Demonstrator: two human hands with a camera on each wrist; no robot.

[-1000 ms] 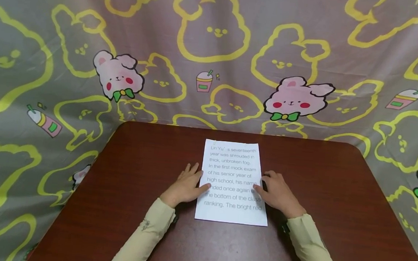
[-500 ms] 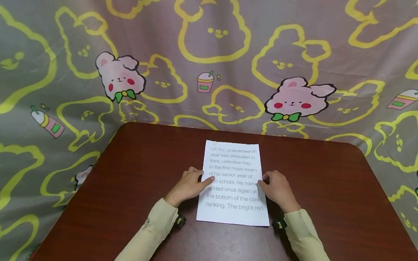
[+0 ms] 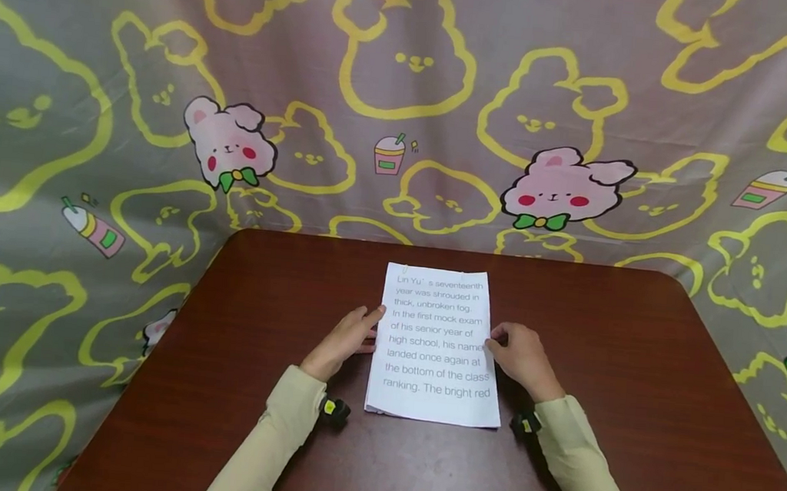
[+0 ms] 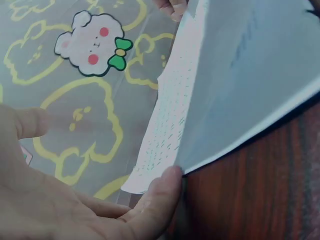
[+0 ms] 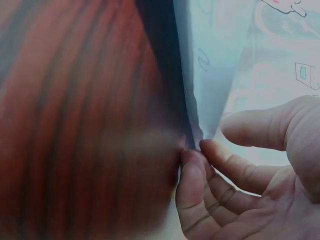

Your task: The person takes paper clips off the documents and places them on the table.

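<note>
A printed stack of white paper (image 3: pixel 437 341) lies on the brown table, its lines of large text facing up. Layered sheet edges show at its near left corner. My left hand (image 3: pixel 344 342) is at the left edge, thumb lifted off the page. In the left wrist view a fingertip (image 4: pixel 172 177) touches the corner of the paper (image 4: pixel 215 100), where a shaded sheet face stands beside a bright printed strip. My right hand (image 3: pixel 523 360) holds the right edge, thumb above and bent fingers below. The right wrist view shows its fingertips (image 5: pixel 192 165) at the paper's edge (image 5: pixel 200 110).
The dark red-brown table (image 3: pixel 633 372) reaches back to a hanging cloth (image 3: pixel 447 88) patterned with cartoon bunnies and drink cups. Small black devices sit at the left wrist (image 3: pixel 334 410) and right wrist (image 3: pixel 525 424).
My left thumb has come off the page and that hand has drawn back to the left edge. The right fingers have curled in at the right edge. The stack's near end has shifted slightly left.
</note>
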